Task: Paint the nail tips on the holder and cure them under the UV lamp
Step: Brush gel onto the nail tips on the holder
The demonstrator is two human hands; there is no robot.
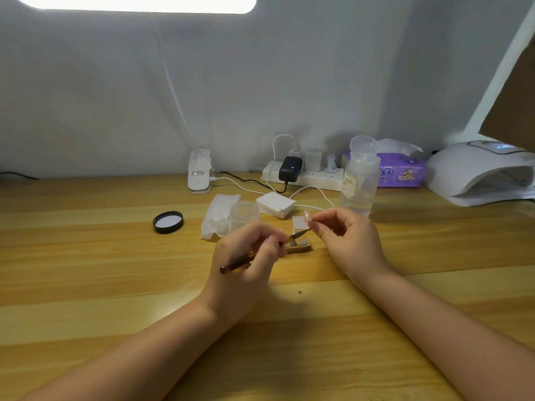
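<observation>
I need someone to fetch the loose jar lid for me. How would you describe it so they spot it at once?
Start at the white lamp base standing by the wall on the wooden table. Come toward the near edge and slightly left: the lid lies there alone. It is the only round black thing, with a pale inside facing up.

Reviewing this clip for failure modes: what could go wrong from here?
1. The right hand pinches a small nail tip in mid-air while the left hand brings the brush to it; the tip could slip or smear onto the fingers.
2. The open jar sits just behind the left hand, lid off; a knock might tip it.
3. The UV lamp is far right, so carrying wet tips risks smudging.
</observation>
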